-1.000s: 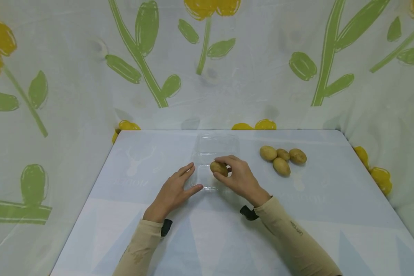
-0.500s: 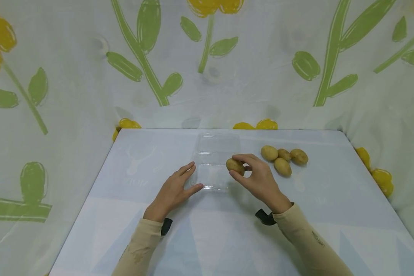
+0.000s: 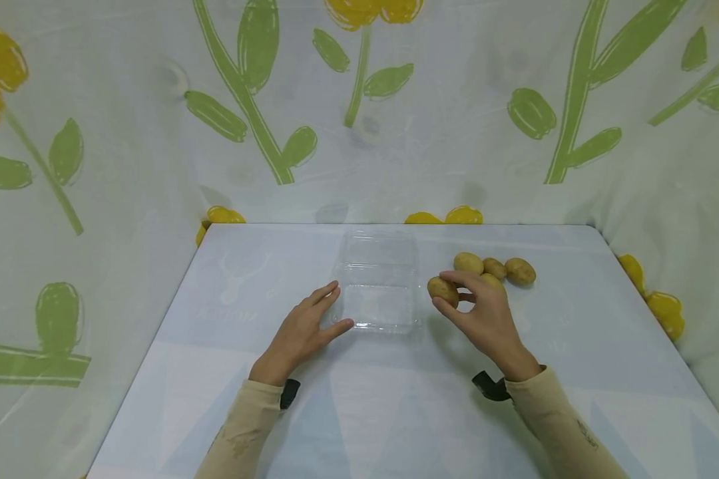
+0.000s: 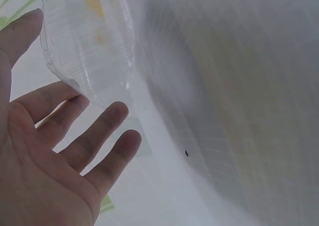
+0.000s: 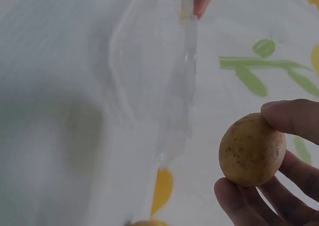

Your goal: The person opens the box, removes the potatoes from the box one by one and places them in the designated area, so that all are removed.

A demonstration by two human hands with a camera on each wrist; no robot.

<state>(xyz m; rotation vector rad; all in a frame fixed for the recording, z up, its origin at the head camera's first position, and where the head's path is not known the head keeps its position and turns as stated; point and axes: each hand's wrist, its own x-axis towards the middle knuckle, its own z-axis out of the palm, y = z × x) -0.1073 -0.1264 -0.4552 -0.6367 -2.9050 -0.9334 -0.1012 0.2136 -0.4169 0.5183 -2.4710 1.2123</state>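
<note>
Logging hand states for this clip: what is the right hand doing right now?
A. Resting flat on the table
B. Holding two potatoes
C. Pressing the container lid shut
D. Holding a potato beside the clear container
D: the right hand pinches one potato in its fingertips, to the right of the clear container.

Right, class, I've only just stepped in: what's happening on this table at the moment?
A person sits at a pale table. Their right hand pinches a small potato just right of a clear plastic clamshell box, which lies open and empty. Their left hand rests flat on the table, fingertips at the box's left edge. Three more potatoes lie in a cluster behind the right hand.
</note>
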